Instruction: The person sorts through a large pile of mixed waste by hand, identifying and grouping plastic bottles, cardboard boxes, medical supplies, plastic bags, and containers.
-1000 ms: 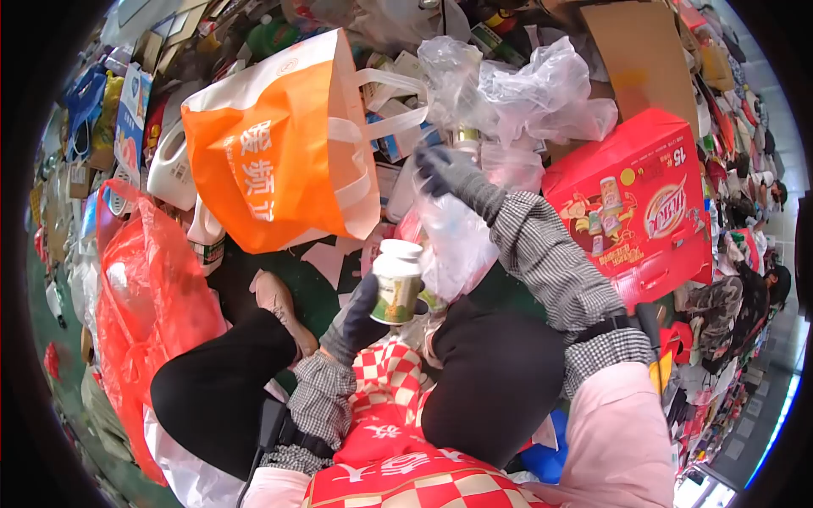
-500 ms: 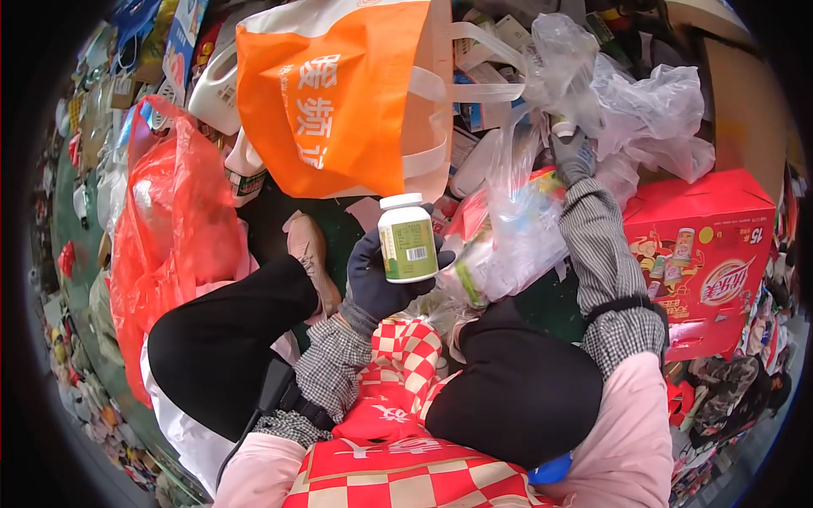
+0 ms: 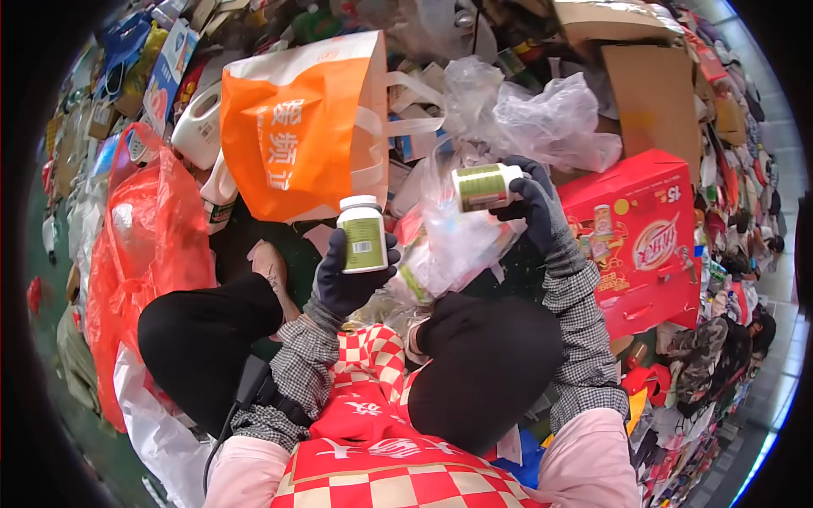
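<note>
My left hand point(image 3: 345, 275), in a dark glove, is closed around a white pill bottle point(image 3: 362, 235) with a green label and barcode, held upright with its cap on. To the right, my gloved right hand point(image 3: 536, 203) grips a second bottle point(image 3: 484, 187), also white with a green label. This one lies tilted on its side, its cap end toward my palm. Below and between the hands is a clear plastic bag point(image 3: 453, 250) with colourful packaging inside. Part of each bottle is covered by my fingers.
An orange and white tote bag point(image 3: 296, 135) stands ahead, beside white jugs point(image 3: 200, 127). On the left is a red plastic bag point(image 3: 148, 245); on the right, a red carton point(image 3: 635, 241). Crumpled clear bags point(image 3: 550, 118) and a cardboard box point(image 3: 656, 110) lie further back among mixed waste.
My right hand has come back from the clear bags, lifting the second bottle into the open. My left hand still holds its bottle. The view has shifted to the right.
</note>
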`<state>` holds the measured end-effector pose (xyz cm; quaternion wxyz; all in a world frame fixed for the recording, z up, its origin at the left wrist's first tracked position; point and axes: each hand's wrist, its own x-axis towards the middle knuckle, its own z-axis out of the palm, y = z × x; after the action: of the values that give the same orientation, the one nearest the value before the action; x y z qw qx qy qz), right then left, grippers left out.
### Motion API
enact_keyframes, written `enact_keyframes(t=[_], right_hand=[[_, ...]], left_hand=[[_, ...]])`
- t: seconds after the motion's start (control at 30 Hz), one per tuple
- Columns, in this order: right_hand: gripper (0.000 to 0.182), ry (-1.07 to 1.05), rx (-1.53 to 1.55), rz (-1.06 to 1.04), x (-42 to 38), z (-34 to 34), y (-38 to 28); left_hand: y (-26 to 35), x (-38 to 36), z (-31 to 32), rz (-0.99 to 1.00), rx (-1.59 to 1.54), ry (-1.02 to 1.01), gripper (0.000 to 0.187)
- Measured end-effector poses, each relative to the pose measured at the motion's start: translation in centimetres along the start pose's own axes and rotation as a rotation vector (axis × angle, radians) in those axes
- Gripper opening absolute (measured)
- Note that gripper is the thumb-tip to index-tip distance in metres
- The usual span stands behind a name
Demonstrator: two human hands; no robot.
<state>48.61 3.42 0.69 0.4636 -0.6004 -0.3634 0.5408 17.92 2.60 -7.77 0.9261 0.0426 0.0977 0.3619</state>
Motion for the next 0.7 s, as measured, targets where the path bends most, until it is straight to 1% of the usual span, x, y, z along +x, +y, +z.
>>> enact_keyframes(t=[0.03, 0.1, 0.13, 0.23, 0.27, 0.37, 0.4, 0.5, 0.53, 0.63, 0.7], right_hand=[[0.042, -0.071, -0.016, -0.013, -0.6, 0.2, -1.1], [0.042, -0.224, -0.050, -0.033, -1.5, 1.1, -3.0], [0.041, -0.234, -0.093, -0.023, -2.5, 2.3, -4.6], [0.038, -0.388, -0.226, 0.031, -4.0, 4.6, -7.3], [0.036, -0.368, -0.292, 0.061, -4.6, 5.8, -7.9], [0.040, -0.402, -0.443, 0.047, -6.0, 9.0, -9.0], [0.049, -0.330, -0.552, 0.057, -6.3, 10.1, -8.9], [0.060, -0.267, -0.671, 0.144, -7.1, 11.9, -9.1], [0.070, -0.278, -0.775, 0.132, -6.9, 12.3, -8.7], [0.066, -0.242, -0.772, 0.105, -8.7, 13.6, -8.5], [0.071, -0.255, -0.796, 0.072, -8.8, 13.8, -7.8]], left_hand=[[0.1, -0.3, 0.5, 0.019, -0.016, -0.028, 0.070], [-0.1, -0.9, 2.8, 0.047, -0.047, -0.060, 0.070], [-0.3, -1.1, 4.3, 0.063, -0.065, -0.076, 0.069], [-0.7, -2.7, 7.9, 0.046, -0.146, -0.156, 0.075], [-0.9, -3.2, 8.3, 0.050, -0.112, -0.161, 0.079], [-1.4, -4.9, 10.6, 0.043, -0.173, -0.178, 0.086], [-1.6, -5.5, 11.2, 0.052, -0.197, -0.169, 0.088], [-1.9, -7.2, 11.9, 0.029, -0.143, -0.116, 0.088], [-1.9, -7.7, 12.0, 0.024, -0.133, -0.100, 0.088], [-2.2, -8.7, 11.8, 0.060, -0.109, -0.081, 0.085], [-2.3, -9.1, 11.7, 0.048, -0.065, -0.128, 0.083]])
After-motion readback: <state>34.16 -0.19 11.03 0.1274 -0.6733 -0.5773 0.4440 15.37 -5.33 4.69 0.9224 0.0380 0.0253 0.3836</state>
